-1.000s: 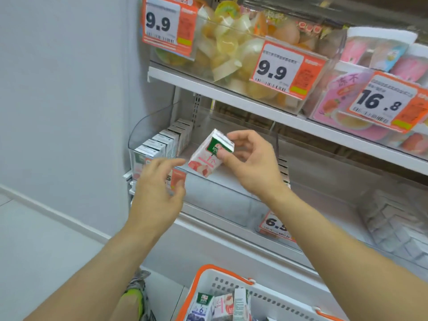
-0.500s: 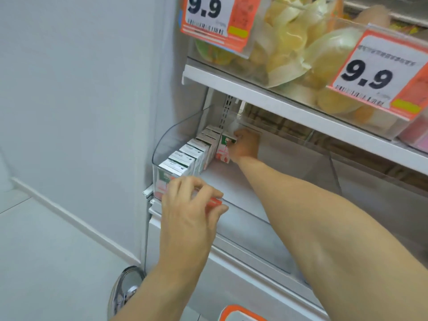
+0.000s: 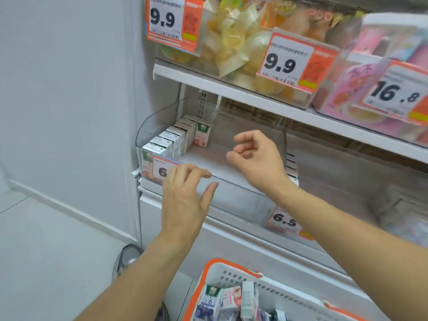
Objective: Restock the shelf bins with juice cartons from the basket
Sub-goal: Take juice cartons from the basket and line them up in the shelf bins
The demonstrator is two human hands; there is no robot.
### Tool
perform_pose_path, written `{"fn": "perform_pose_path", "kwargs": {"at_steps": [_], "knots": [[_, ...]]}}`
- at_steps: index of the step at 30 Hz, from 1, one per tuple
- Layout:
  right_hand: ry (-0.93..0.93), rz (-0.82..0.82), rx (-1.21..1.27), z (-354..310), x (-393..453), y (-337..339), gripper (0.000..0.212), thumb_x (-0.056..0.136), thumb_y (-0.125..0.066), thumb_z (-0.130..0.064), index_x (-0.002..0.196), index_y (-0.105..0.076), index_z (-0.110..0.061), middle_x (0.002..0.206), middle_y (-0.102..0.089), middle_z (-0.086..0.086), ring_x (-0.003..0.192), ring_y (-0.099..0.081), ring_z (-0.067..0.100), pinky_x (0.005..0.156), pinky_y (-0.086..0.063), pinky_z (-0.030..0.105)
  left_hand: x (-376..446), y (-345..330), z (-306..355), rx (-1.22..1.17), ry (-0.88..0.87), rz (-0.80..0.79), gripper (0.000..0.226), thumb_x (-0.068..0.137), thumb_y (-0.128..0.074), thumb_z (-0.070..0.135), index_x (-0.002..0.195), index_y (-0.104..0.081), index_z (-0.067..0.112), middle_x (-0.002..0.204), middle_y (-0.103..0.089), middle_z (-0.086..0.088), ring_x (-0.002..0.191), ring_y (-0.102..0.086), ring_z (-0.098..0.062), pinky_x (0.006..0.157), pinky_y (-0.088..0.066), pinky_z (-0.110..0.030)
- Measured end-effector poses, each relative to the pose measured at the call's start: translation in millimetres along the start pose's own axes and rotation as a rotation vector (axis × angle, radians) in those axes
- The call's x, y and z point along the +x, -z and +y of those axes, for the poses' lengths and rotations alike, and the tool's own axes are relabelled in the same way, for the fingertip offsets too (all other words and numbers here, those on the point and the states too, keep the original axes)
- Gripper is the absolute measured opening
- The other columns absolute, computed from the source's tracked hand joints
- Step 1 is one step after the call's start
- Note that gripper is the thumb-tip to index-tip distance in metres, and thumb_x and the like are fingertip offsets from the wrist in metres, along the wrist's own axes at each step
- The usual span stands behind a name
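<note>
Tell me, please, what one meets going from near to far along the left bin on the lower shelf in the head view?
6-something price tag → row of cartons along the left wall → lone upright peach juice carton at the back.

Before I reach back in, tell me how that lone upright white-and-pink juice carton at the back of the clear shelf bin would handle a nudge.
The white-and-pink juice carton stands tall and narrow with open bin floor to its right, so it would probably tip that way. Its flat sides suggest sliding, not rolling. The row of white cartons beside it should brace a leftward push.
</note>
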State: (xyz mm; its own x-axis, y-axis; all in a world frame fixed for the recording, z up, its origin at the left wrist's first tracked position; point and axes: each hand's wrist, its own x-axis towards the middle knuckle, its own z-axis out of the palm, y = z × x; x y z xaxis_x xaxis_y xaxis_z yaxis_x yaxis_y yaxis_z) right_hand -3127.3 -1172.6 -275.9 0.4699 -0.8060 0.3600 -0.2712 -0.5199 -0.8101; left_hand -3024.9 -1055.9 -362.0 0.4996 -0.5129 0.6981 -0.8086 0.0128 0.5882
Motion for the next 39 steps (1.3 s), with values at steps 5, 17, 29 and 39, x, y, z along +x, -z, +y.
{"fn": "perform_pose_path", "kwargs": {"at_steps": [5, 17, 29, 39], "knots": [[-0.068, 0.086, 0.138, 23, -124, 53, 0.025, 0.082, -0.07, -0.001, 0.087, -0.061, -0.024, 0.072, -0.064, -0.01, 0.063, -0.057, 0.011, 0.06, -0.054, 0.034, -38, -12, 42, -0.152, 0.041, -0.421, 0.01, 0.085, -0.075, 0.02, 0.079, -0.068, 0.016, 0.077, -0.061, 0.004, 0.07, -0.054, -0.008, 0.074, -0.046, -0.032], [-0.706, -0.135, -0.091, 192, -301, 68, 0.01, 0.088, -0.063, -0.004, 0.086, -0.064, -0.014, 0.085, -0.065, -0.002, 0.083, -0.062, 0.016, 0.072, -0.047, 0.013, -231, -35, 33, 0.216, 0.233, -1.324, 0.007, 0.093, -0.06, 0.022, 0.09, -0.064, 0.017, 0.092, -0.064, 0.002, 0.087, -0.062, -0.021, 0.081, -0.052, -0.035], [-0.921, -1.077, -0.477, 211, -380, 42, 0.052, 0.079, -0.081, -0.037, 0.118, -0.061, -0.008, 0.102, -0.062, 0.003, 0.064, -0.065, 0.019, 0.054, -0.051, 0.024, -303, -35, 29, 0.392, 0.127, -1.729, 0.048, 0.075, -0.083, 0.033, 0.115, -0.063, 0.015, 0.118, -0.055, -0.004, 0.102, -0.056, -0.021, 0.081, -0.045, -0.027], [-0.905, -0.986, -0.439, 208, -352, 63, 0.042, 0.078, -0.08, -0.037, 0.108, -0.073, -0.009, 0.125, -0.067, 0.005, 0.087, -0.07, 0.022, 0.078, -0.058, 0.034, -275, -37, 32, 0.186, 0.513, -1.592, 0.044, 0.073, -0.085, 0.024, 0.113, -0.067, 0.018, 0.105, -0.063, 0.001, 0.099, -0.064, -0.018, 0.084, -0.055, -0.032]]}}
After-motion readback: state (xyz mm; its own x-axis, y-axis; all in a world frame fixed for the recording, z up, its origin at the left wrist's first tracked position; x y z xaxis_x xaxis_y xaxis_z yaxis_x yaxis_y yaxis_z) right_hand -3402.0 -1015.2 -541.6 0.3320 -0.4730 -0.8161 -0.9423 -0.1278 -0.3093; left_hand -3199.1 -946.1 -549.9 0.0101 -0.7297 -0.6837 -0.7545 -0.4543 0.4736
